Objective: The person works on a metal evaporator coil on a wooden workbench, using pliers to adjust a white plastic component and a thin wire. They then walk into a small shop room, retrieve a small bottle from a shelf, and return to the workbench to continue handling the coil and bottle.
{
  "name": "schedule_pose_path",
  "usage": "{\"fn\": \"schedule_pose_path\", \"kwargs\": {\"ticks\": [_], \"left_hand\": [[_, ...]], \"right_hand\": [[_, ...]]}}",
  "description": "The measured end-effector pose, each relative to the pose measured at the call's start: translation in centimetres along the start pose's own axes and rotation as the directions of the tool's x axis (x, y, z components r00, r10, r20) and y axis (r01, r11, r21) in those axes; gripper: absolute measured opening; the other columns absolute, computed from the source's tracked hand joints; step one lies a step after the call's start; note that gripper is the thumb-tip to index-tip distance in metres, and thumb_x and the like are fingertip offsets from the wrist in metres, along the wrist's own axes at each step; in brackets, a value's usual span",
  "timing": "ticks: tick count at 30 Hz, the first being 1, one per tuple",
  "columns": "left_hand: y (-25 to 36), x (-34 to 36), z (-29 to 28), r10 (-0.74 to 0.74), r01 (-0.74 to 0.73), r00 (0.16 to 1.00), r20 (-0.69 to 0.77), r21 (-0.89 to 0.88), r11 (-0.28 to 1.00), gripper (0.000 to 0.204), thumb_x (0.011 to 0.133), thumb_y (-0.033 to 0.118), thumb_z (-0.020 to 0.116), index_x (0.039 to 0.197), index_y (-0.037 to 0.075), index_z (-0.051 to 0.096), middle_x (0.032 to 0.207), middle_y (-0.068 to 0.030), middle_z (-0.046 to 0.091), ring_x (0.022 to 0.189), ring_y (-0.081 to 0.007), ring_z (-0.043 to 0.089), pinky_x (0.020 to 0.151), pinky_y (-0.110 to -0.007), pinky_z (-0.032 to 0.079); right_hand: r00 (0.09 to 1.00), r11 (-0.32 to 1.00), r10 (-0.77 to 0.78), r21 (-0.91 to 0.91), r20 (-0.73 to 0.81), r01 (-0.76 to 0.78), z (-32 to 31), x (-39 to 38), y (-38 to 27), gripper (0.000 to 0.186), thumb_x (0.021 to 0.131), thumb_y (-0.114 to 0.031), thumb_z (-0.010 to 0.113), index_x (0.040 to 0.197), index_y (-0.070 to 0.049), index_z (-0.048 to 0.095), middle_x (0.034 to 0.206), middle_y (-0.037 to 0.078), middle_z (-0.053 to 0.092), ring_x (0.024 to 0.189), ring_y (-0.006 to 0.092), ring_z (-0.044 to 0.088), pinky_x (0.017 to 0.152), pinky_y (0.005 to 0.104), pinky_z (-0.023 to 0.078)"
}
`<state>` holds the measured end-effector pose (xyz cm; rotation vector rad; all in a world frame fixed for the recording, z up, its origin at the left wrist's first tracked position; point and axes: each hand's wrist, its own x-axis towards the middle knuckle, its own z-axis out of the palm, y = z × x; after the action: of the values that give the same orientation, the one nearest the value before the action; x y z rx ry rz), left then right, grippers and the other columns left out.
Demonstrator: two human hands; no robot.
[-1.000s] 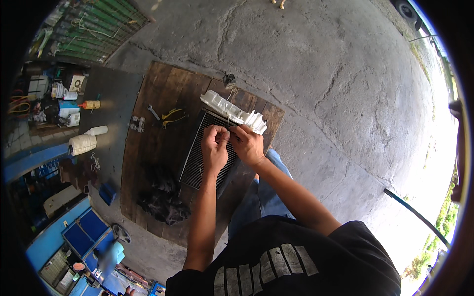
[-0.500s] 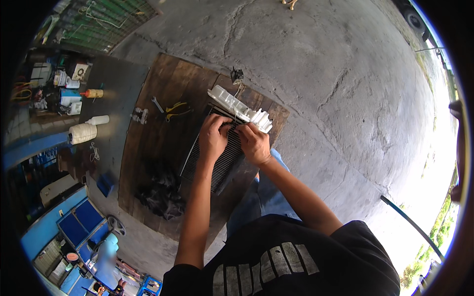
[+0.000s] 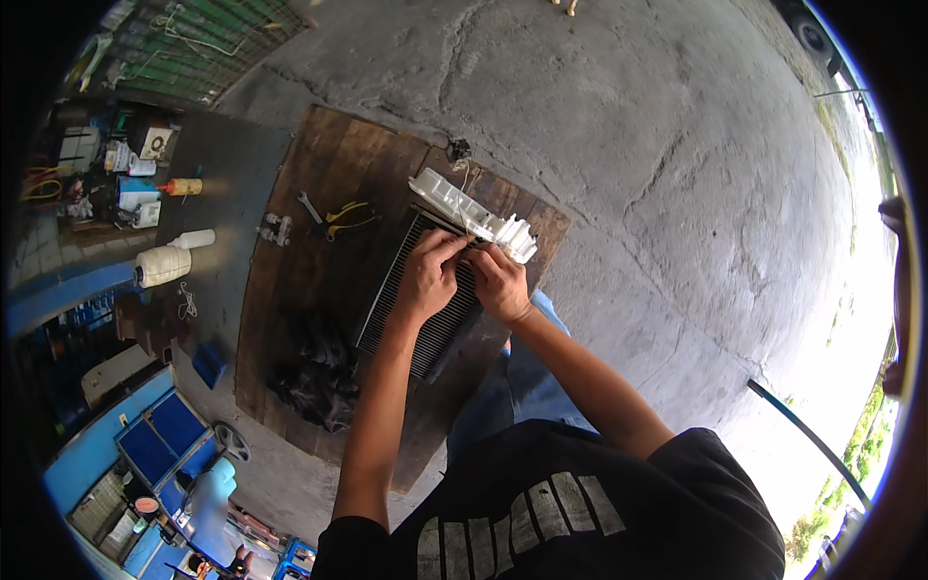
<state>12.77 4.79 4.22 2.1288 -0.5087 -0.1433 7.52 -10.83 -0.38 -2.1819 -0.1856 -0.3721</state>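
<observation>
A dark finned radiator core (image 3: 385, 324) lies slanted on the wooden board, with a long white plastic housing (image 3: 447, 196) along its far end. From a small black connector (image 3: 459, 151) beyond the housing, a thin wire (image 3: 465, 177) runs back over it to my fingers. My left hand (image 3: 429, 277) is closed in a pinch on this wire above the core's far end. Close beside it, my right hand (image 3: 500, 283) also pinches there, its fingertips nearly meeting the left ones. The bit of wire between the fingers is mostly hidden.
On the wooden board (image 3: 280, 338) lie yellow-handled pliers (image 3: 345, 218), a wrench (image 3: 308, 206), a metal fitting (image 3: 275, 230) and a crumpled black bag (image 3: 319, 377). Cluttered shelves stand left; a co-worker (image 3: 210, 512) is at lower left. Animal paws (image 3: 569, 6) show on the concrete.
My left hand has shifted slightly right and nearer, baring more of the core's far left corner. The black connector has moved a little to the left.
</observation>
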Motion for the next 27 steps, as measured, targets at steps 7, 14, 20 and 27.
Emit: {"fn": "schedule_pose_path", "kwargs": {"ticks": [7,14,20,27], "left_hand": [[-0.3,0.2,-1.6,0.084,-0.105,0.989,0.12,0.179,0.978,0.054,0.077,-0.01,0.062,0.125,0.01,0.076,0.116,-0.0071,0.064,0.113,-0.0287,0.057,0.101,-0.044,0.044],[-1.4,2.9,-2.3,0.082,-0.107,0.988,0.129,0.205,0.973,0.021,0.079,0.002,0.077,0.097,0.012,0.077,0.103,-0.0025,0.076,0.107,-0.0215,0.068,0.104,-0.041,0.04],[-2.2,4.6,-3.1,0.15,-0.2,0.966,0.211,0.241,0.95,0.025,0.076,0.008,0.084,0.1,0.011,0.077,0.1,-0.0086,0.077,0.11,-0.0266,0.068,0.105,-0.044,0.042],[-2.9,7.0,-3.8,-0.015,-0.157,0.869,0.495,0.303,0.94,0.037,0.078,0.014,0.085,0.112,0.005,0.075,0.114,-0.0155,0.074,0.117,-0.0363,0.065,0.102,-0.047,0.046]], "right_hand": [[1.0,1.0,-0.002,0.018,-0.02,0.002,0.7,0.0,0.2,0.031,0.079,0.006,0.071,0.105,-0.01,0.068,0.098,0.007,0.067,0.08,0.0316,0.071,0.066,0.0423,0.059],[1.0,0.999,-0.003,0.032,-0.007,0.003,0.2,0.2,-0.2,0.028,0.081,0.008,0.071,0.104,-0.009,0.067,0.1,0.007,0.067,0.083,0.0313,0.071,0.068,0.0419,0.059],[1.0,0.999,0.007,0.053,-0.006,-0.007,0.1,0.1,-0.4,0.027,0.082,0.008,0.07,0.103,-0.008,0.066,0.102,0.007,0.067,0.083,0.0311,0.071,0.068,0.0419,0.059],[0.999,0.995,0.037,0.09,0.009,-0.038,-0.2,0.2,-0.5,0.029,0.081,0.013,0.067,0.102,-0.007,0.068,0.102,0.008,0.068,0.086,0.032,0.072,0.072,0.0403,0.059]]}}
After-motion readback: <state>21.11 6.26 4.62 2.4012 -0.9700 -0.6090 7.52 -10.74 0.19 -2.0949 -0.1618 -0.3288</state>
